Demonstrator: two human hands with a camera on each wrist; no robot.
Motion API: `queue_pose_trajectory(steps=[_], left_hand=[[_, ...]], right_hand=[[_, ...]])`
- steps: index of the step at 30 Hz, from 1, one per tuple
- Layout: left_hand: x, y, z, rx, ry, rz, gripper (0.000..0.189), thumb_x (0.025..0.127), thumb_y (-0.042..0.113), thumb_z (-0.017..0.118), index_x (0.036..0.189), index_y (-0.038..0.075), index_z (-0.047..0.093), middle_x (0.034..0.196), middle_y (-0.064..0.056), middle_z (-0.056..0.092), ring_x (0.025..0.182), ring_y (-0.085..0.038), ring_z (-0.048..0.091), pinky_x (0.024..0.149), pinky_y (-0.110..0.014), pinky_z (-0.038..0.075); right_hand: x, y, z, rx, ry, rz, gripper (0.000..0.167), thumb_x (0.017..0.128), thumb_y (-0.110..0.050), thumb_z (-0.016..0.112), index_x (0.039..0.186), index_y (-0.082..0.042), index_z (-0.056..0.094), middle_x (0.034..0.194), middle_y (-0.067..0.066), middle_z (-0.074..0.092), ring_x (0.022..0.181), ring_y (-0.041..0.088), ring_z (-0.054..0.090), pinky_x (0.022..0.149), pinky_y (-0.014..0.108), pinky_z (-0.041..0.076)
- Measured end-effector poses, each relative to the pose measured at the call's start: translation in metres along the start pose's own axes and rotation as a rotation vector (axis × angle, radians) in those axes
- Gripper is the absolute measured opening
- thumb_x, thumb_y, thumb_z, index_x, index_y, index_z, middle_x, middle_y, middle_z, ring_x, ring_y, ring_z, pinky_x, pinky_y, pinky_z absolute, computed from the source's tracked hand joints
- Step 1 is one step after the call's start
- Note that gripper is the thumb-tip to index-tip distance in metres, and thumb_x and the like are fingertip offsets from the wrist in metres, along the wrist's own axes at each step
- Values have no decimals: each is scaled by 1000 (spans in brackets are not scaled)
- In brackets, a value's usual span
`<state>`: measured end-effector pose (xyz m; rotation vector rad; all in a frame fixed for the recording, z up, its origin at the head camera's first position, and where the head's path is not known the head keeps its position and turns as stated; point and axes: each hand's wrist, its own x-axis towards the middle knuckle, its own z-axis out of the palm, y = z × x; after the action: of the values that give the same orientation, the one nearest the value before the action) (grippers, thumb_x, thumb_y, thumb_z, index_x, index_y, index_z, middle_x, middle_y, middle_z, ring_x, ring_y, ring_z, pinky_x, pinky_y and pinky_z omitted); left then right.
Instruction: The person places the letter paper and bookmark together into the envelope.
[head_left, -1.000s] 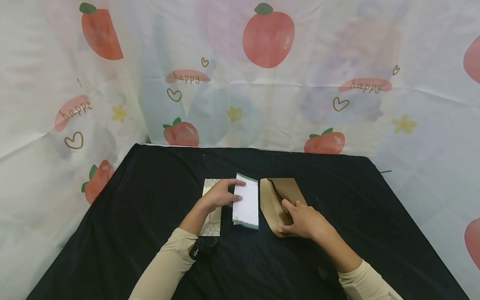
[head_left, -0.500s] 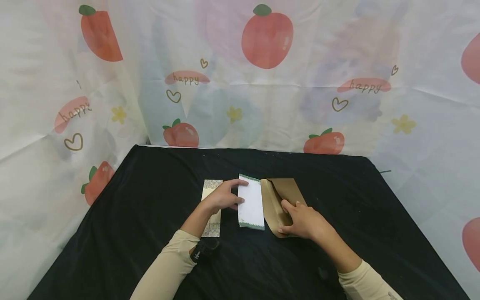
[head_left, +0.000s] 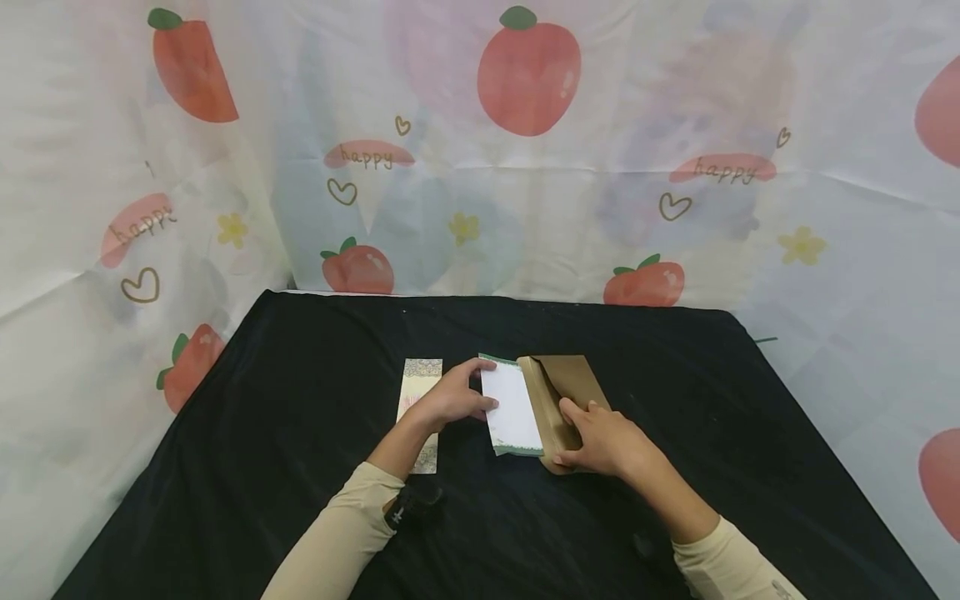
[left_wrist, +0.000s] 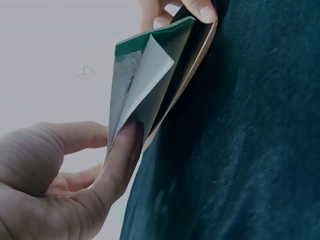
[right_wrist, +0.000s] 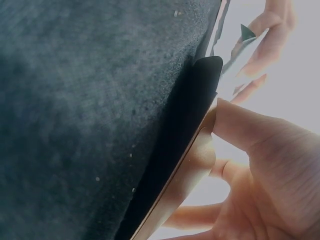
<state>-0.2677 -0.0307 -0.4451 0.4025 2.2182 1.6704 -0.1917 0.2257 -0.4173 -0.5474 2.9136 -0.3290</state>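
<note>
My left hand [head_left: 454,398] pinches a folded sheet of white paper [head_left: 512,417] with green borders by its left edge. In the left wrist view, a loose corner of the paper [left_wrist: 150,75] sticks up between the folded layers. Right beside it lies a brown paper envelope [head_left: 576,375], whose mouth faces the sheet. My right hand [head_left: 602,437] holds the envelope with the thumb at its near flap edge and the fingers at the opening. The sheet's right edge overlaps the envelope flap in the head view. In the right wrist view, the thumb [right_wrist: 245,125] presses at the envelope's edge.
A patterned cream card [head_left: 422,375] lies left of the sheet, partly hidden by my left hand and forearm. Black cloth [head_left: 337,350] covers the table. A white curtain [head_left: 450,83] with fruit prints hangs behind and at both sides.
My left hand has moved the white sheet rightward, from beside the envelope to over its flap, and tilted it. The right hand and envelope have stayed nearly still.
</note>
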Motion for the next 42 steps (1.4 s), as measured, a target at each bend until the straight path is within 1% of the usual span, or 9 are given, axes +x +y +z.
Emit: queue_pose_trajectory(steps=[5,9,11,15,22,30,34,38,42], left_hand=[[-1,-2,6,-24,38,24,59,87,-10,76,141,-4,54,126,-22,47,81,-30,72,71,-37,63],[-1,-4,11,-61,62,27,57,87,-11,75,141,-5,56,131,-26,47,78,-30,72,68,-38,63],[-1,-5,14,-60,69,22,58,88,-11,74,143,-5,55,134,-27,47,75,-29,71,66,-37,63],[1,-6,19,-41,72,14,62,88,-12,73,146,-3,53,139,-28,46,71,-25,70,62,-35,62],[6,-1,26,-9,65,13,63,87,-12,75,146,-2,54,141,-27,47,71,-26,70,61,-34,62],[13,-3,33,18,57,30,57,88,-11,75,142,-3,57,138,-25,49,64,-25,70,60,-35,62],[14,-2,36,50,64,19,54,88,-10,75,139,-3,58,141,-26,48,62,-25,70,61,-34,62],[16,-1,38,71,83,0,54,88,-9,76,138,-3,59,144,-25,45,61,-23,69,61,-33,61],[19,0,39,40,79,-1,54,86,-11,77,137,-3,60,136,-24,49,63,-23,69,61,-33,61]], right_hand=[[0,-1,1,3,-8,-2,55,83,-41,88,108,-13,48,87,8,47,72,27,52,62,45,45],[0,0,4,6,-13,8,55,82,-41,88,107,-13,48,86,8,47,72,27,51,62,45,44],[-1,0,5,6,-16,15,55,82,-41,88,108,-14,48,86,9,47,72,27,52,63,46,44],[0,0,6,3,-20,25,55,82,-41,88,109,-14,48,87,9,48,73,28,53,63,46,45],[0,1,4,-9,-29,29,56,82,-41,88,110,-14,48,88,10,50,72,29,54,62,46,46],[3,0,3,-30,-53,37,60,83,-42,87,119,-13,50,100,18,57,81,37,61,68,53,51],[3,0,3,-39,-58,46,63,83,-42,87,124,-12,51,100,18,57,81,37,61,69,53,52],[3,0,1,-48,-49,39,64,83,-42,87,126,-11,51,100,19,57,80,37,62,68,53,52],[3,1,-1,-42,-43,38,61,83,-41,88,122,-12,51,96,16,56,75,32,59,63,49,51]])
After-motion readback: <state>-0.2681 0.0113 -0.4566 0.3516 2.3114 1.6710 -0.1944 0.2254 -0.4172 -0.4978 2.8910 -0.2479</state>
